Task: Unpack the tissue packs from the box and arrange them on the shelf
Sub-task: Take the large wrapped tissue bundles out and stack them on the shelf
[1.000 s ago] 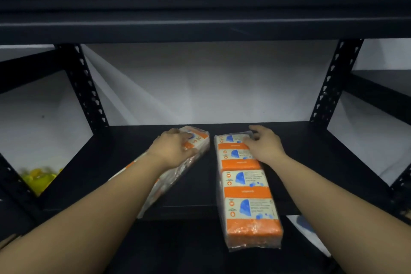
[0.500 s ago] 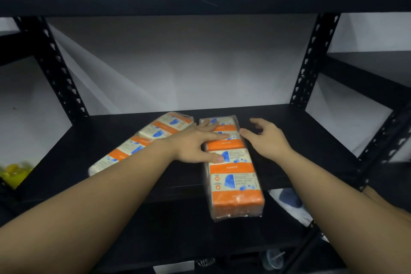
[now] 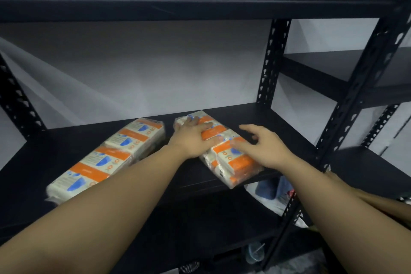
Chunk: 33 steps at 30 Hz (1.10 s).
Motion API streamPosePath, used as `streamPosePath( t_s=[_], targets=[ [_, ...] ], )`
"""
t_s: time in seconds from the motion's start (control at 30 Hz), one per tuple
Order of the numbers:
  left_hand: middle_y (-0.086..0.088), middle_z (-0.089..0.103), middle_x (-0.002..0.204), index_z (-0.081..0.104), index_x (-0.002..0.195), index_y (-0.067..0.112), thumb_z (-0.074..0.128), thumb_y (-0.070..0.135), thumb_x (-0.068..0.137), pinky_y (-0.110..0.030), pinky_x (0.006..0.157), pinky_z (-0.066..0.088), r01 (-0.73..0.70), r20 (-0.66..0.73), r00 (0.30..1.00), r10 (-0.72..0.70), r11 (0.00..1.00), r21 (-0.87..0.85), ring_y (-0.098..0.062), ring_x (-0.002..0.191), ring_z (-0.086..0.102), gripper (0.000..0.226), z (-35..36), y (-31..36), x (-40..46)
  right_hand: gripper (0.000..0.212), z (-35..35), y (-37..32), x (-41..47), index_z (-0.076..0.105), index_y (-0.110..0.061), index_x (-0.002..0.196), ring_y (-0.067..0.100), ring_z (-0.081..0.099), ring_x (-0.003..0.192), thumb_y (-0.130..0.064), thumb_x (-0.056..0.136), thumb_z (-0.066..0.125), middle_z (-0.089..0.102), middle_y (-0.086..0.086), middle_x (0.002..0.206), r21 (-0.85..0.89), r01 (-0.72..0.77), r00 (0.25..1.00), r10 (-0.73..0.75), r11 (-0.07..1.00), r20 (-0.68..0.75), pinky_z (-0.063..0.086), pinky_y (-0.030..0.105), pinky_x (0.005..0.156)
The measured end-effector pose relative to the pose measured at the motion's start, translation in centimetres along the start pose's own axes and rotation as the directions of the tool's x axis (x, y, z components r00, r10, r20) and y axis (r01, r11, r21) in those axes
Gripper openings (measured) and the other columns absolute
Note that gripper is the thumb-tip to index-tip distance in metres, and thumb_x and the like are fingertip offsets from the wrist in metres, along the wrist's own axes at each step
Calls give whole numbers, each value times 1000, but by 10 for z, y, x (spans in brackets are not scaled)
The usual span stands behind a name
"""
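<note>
We see two bare forearms rising from the lower edge of the view toward the shelf (image 3: 66,151), each ending in a bare hand: the left hand (image 3: 192,138) and the right hand (image 3: 264,149), both over the shelf board. We find no sleeve, glove, watch, ring or bracelet on either arm, from the wrists above the shelf down to where the forearms leave the frame below its front edge. The arms look smooth and unmarked, the nails short and plain where we can make them out.
</note>
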State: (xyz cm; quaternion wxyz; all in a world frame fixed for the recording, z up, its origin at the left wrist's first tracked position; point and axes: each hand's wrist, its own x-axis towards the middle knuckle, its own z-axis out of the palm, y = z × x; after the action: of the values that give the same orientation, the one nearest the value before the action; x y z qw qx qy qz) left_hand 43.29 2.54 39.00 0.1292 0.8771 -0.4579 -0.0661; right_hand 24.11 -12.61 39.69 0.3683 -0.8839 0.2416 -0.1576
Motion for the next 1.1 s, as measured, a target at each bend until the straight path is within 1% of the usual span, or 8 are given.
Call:
streamPosePath(
  t_s=[0.1,0.17,0.33,0.47,0.6,0.77,0.9,1.1],
  targets=[
    [-4,12,174,32,160,43,37,79,95,-59,127,-1,4,18,1000,-3,1000,-27,-28,161,4,75,-2,-2,0,83,2,0,-7,48,-54,138,7,53,120,-67,65,86,48,-16,130,-79,61,988,-49,995,143,50,34,102],
    [-1,11,174,29,161,44,38,75,97,-56,127,-4,-8,33,999,10,998,-68,-26,161,2,71,-4,-7,-3,80,2,-1,-8,46,-58,130,7,55,117,-61,63,91,47,-18,125,-77,61,980,-45,995,194,50,33,103],
    [2,34,167,27,161,43,54,45,103,-39,119,34,3,49,999,13,947,-322,-21,147,40,64,-9,-29,-6,85,-4,2,-4,52,-42,142,9,62,109,-51,66,90,52,-15,127,-105,15,977,7,994,211,57,36,96],
    [12,13,173,31,159,45,65,30,98,-44,126,20,-91,53,993,101,982,-166,-17,158,17,71,-15,-40,-12,71,-19,7,-5,58,-40,137,7,64,103,-37,72,88,54,-15,123,-140,7,980,21,990,199,56,29,92],
    [6,8,174,34,157,48,70,36,97,-50,124,-7,-174,2,985,174,984,-44,-20,160,-2,70,-11,-44,-10,63,-30,18,-5,59,-42,132,8,64,104,-30,75,84,56,-10,125,-164,13,980,20,986,198,54,27,91],
    [1,33,164,46,153,40,76,34,93,-49,124,30,-144,-78,988,132,974,-174,-24,149,35,67,-4,-43,-1,67,-36,26,-1,48,-38,142,16,53,118,-40,80,76,49,-5,132,-317,15,981,47,948,186,46,31,92],
    [3,45,149,54,147,37,81,31,88,-42,116,38,-148,-104,986,128,963,-224,-18,134,47,64,-3,-46,6,106,-24,21,-2,31,-42,150,17,40,123,-75,58,73,43,-11,134,-470,35,982,56,882,180,42,46,106],
    [15,61,132,58,134,41,84,27,85,-34,99,48,-145,-54,989,135,938,-314,-7,115,59,57,-5,-58,15,102,-21,21,-1,28,-48,151,19,45,121,-58,65,82,46,-8,137,-537,57,987,32,841,155,41,50,105]
  ],
)
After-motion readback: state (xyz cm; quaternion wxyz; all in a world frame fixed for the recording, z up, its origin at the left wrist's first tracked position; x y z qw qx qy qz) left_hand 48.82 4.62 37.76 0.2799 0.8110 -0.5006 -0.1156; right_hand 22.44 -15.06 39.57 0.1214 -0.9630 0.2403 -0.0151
